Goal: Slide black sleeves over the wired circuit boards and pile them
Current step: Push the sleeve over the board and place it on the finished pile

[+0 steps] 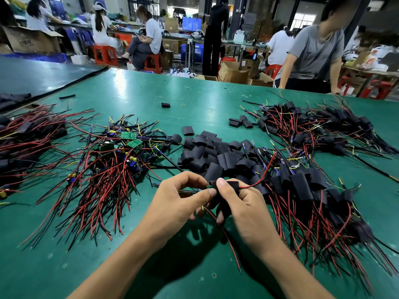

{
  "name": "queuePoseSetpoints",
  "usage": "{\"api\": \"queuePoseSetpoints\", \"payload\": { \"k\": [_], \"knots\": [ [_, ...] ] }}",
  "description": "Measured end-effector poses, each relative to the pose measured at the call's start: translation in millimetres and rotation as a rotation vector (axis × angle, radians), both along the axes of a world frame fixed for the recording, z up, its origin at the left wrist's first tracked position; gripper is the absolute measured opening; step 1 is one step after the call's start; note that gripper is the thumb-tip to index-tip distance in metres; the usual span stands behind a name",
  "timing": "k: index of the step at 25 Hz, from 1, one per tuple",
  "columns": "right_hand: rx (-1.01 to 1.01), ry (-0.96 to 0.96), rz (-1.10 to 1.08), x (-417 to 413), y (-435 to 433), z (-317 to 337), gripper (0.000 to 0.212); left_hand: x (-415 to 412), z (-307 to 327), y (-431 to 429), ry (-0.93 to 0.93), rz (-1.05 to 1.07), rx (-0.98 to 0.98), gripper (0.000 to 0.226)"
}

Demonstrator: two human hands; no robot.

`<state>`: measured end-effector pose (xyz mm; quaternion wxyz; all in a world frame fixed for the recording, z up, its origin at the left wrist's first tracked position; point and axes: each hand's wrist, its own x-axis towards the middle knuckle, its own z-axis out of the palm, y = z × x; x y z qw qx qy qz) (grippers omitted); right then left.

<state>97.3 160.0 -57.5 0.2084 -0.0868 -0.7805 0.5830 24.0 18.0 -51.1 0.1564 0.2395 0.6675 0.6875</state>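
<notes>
My left hand pinches a small green circuit board by its edge, its red and black wires trailing down toward me. My right hand grips a black sleeve that sits partly over that board; a red wire comes out of its right end. Both hands meet above the green table, near its front. A heap of loose black sleeves lies just behind my hands. Bare wired boards are heaped to the left. Sleeved boards are piled to the right.
Another pile of sleeved boards lies at the far right and one at the far left edge. A few stray sleeves and a single one lie farther back. A person in a grey shirt leans on the table's far edge.
</notes>
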Motion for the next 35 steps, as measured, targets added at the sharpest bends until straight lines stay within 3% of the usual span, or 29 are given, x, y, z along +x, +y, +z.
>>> {"api": "queuePoseSetpoints", "payload": {
  "k": [5,9,12,16,19,23,26,31,35],
  "knots": [
    [0.197,0.057,-0.013,0.8,1.8,1.9,0.042,-2.4,-1.7,-0.8,-0.096,0.011,0.044,0.022],
    [0.275,0.086,-0.027,0.1,3.9,2.9,0.037,-2.2,-2.7,2.2,-0.328,-0.008,0.117,0.034],
    [0.305,0.075,-0.006,0.5,2.8,2.0,0.036,-5.2,-2.3,3.6,-0.485,-0.035,0.143,0.028],
    [0.301,0.074,0.021,-0.5,3.3,-0.7,0.026,-7.4,-3.2,2.9,-0.499,-0.049,0.141,0.020],
    [0.294,0.045,0.033,-1.2,5.3,-2.7,0.022,-7.0,-4.3,3.0,-0.429,-0.007,0.117,0.012],
    [0.314,-0.022,0.043,-0.6,5.4,-5.6,0.020,-11.2,-11.9,-1.6,-0.148,0.077,-0.021,0.008],
    [0.293,-0.049,0.044,-0.8,6.1,-4.1,0.023,-12.5,-12.1,-5.4,-0.060,0.055,-0.034,0.006],
    [-0.208,-0.250,0.147,-1.2,0.5,3.7,0.042,-10.0,-10.7,-4.6,0.054,0.017,-0.088,0.008],
    [-0.126,-0.259,0.084,-2.5,0.4,2.1,0.046,-7.1,-10.8,-3.4,0.347,0.073,-0.240,0.008]
  ]
}}
